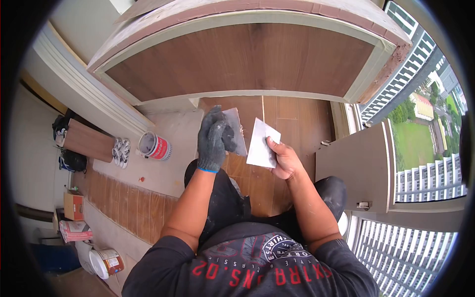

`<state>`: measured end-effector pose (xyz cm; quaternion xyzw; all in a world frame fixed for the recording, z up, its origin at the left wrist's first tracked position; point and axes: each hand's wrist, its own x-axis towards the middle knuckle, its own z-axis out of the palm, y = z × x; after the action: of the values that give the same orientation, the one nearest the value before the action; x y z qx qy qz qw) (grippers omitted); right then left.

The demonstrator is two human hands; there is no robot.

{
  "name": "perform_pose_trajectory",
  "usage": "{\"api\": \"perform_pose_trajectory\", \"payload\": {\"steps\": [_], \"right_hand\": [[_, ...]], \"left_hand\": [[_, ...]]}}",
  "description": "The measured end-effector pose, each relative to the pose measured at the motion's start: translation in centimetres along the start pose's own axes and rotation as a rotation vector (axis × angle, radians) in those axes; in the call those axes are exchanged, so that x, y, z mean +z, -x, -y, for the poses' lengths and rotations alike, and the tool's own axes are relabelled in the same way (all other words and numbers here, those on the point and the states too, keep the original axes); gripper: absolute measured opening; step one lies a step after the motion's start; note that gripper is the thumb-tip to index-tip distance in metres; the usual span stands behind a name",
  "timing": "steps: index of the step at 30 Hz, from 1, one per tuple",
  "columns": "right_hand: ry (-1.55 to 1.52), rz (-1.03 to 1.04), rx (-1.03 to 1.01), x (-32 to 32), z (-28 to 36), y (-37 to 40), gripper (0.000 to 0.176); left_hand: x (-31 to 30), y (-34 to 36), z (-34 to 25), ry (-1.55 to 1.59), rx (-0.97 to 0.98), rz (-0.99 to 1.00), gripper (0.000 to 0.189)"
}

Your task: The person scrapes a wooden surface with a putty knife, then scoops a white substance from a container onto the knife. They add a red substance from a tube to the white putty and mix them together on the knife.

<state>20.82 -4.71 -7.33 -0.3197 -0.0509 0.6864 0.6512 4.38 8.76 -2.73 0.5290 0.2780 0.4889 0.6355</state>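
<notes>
My left hand [213, 141] wears a dark work glove with a blue cuff edge. Its fingers are closed on a flat greyish piece [238, 129] with a rough, brownish right edge. In my bare right hand [286, 159] is a white sheet [260, 143], pinched with the thumb on top and the fingers hidden underneath. The two pieces are held close side by side, with a narrow gap between them, above the floor and in front of my knees. Ahead of both hands stands a brown wood-grain panel [237, 59] with a pale, taped-looking border.
A paint bucket [156, 146] stands to the left on a floor covering, near patterned shoes [121, 152] and a leaning brown board [89, 141]. Another bucket [106, 263] is at lower left. On the right, an opened window panel [354, 163] juts inward.
</notes>
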Motion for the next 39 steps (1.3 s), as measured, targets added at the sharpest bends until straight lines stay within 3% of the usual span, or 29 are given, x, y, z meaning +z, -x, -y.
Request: {"api": "perform_pose_trajectory", "payload": {"steps": [3,6,9,12,13,15,16,17,19,21,23,26,32,35,39], "right_hand": [[0.022,0.142,0.089,0.4,-0.4,0.4,0.036],[-0.025,0.124,0.098,0.1,-1.5,0.3,0.033],[-0.035,0.113,0.069,-1.1,-1.9,-0.2,0.032],[-0.061,0.064,0.044,-1.4,-1.7,-0.4,0.033],[-0.073,0.036,0.035,-1.4,-1.5,-0.3,0.033],[-0.326,0.329,-0.023,-1.0,0.4,0.6,0.038],[-0.367,0.330,-0.120,1.6,1.9,2.0,0.039],[-0.385,0.475,-0.157,1.2,2.5,2.0,0.041],[-0.313,0.489,-0.219,1.0,2.9,2.4,0.043],[-0.312,0.485,-0.207,1.0,2.2,2.7,0.043],[-0.302,0.511,-0.194,1.2,2.2,2.4,0.043],[-0.312,0.576,-0.200,0.4,1.9,2.2,0.042],[-0.337,0.549,-0.198,0.8,2.0,2.4,0.044],[-0.309,0.587,-0.216,1.1,1.6,2.1,0.043],[-0.267,0.470,-0.122,0.3,-0.4,1.2,0.041]], "left_hand": [[-0.1,-0.1,1.7,-0.228,-0.328,-0.014,0.042],[-0.5,0.5,5.6,-0.312,-0.454,0.096,0.046],[-1.1,0.6,7.0,-0.430,-0.381,0.173,0.048],[-1.3,0.8,5.5,-0.649,-0.167,0.230,0.047],[-1.7,0.6,5.2,-0.847,-0.170,0.334,0.046],[-2.6,0.0,4.5,-1.241,-0.170,0.550,0.045],[-2.6,0.2,4.3,-1.117,-0.280,0.499,0.043],[-2.4,0.9,4.1,-0.990,-0.383,0.450,0.042],[-2.6,1.7,3.9,-0.743,-0.592,0.370,0.038],[-3.8,1.2,5.0,-0.852,-0.145,0.430,0.035],[-3.2,0.7,4.7,-0.881,-0.131,0.240,0.035],[-1.9,0.5,2.7,-1.034,0.176,0.106,0.037],[0.9,1.1,-0.5,-1.060,0.254,0.027,0.042],[3.0,1.8,-1.8,-1.060,0.237,-0.007,0.045],[4.9,2.4,-0.8,-1.042,0.169,0.040,0.044]]}}
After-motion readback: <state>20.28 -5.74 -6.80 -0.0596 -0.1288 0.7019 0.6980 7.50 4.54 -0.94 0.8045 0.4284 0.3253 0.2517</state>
